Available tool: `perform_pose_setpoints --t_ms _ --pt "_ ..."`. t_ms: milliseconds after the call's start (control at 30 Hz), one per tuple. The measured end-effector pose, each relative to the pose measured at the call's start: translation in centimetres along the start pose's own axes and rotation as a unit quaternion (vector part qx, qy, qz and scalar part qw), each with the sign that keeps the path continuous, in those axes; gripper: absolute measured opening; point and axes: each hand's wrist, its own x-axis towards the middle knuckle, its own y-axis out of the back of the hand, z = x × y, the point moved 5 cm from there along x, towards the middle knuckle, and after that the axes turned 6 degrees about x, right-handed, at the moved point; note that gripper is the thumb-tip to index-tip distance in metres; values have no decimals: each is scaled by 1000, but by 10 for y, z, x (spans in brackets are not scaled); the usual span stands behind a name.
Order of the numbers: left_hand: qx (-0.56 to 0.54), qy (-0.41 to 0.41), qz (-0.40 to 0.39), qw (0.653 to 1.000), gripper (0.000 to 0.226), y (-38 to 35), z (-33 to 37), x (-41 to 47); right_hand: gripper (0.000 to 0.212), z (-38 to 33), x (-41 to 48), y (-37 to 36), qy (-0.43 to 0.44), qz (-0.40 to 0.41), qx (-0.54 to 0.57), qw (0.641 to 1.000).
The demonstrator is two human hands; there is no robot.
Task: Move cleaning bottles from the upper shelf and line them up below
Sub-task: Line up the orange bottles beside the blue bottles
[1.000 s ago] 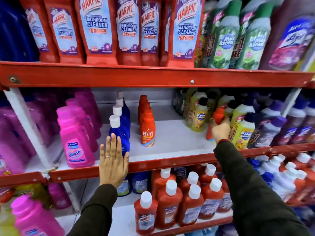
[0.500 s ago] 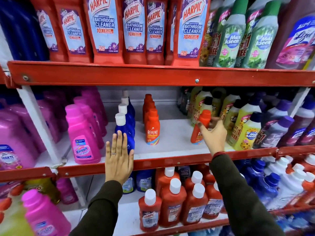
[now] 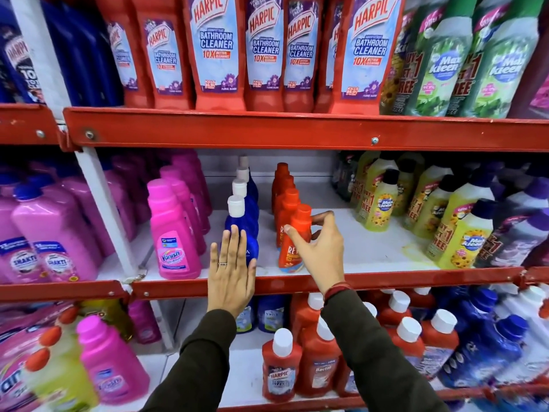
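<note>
Right hand (image 3: 319, 251) fingers curled narrow round an orange Revive bottle (image 3: 294, 242), thumb (image 3: 292, 231) on its front, index fingertips at the neck just under the cap; bottle upright or slightly tilted, base on the middle shelf close to the front edge (image 3: 386, 278). It stands at the head of a single file of orange bottles, about five counted with it, running toward the back wall. Red thread band at the right wrist.

Left hand (image 3: 231, 272) flat, fingers straight and together, holding nothing; palm faces the shelf, fingertips laid against the front blue bottle (image 3: 242, 230), heel of the hand across the red front edge. Ring on one finger. Blue bottles with white caps: four in a file, just left of the orange file.

Further left on the same shelf, a pink Vanish bottle (image 3: 172, 233) at the front edge, more pink ones behind, count unclear. Right side of the shelf: yellow Max Kleen bottles (image 3: 460, 233), then purple ones. A bare stretch of shelf lies between the orange file and the yellow bottles.

Top shelf: red Harpic Bathroom Cleaner bottles (image 3: 215, 52), about six visible, green Max Kleen at right. Bottom shelf: red white-capped Harpic and Bactin bottles (image 3: 280, 370), partly hidden by both dark sleeves.
</note>
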Motion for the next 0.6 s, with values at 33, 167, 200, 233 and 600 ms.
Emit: perform_pose_setpoints --t_ms 33,167,200,233,600 --pt "2 -1 -1 1000 88 0 0 0 49 -1 -1 -2 3 -2 -12 1000" --pt "7 -1 -4 1000 89 -2 0 0 49 -7 -2 -7 29 -11 -40 999" --pt "5 0 -4 1000 89 -2 0 0 50 -7 -2 -7 29 -13 -43 999" --pt "3 1 -3 1000 89 -2 -1 0 50 -6 -2 -7 26 -14 -43 999" --pt "-49 71 -26 996 89 11 10 0 60 4 -18 -7 15 -47 22 999"
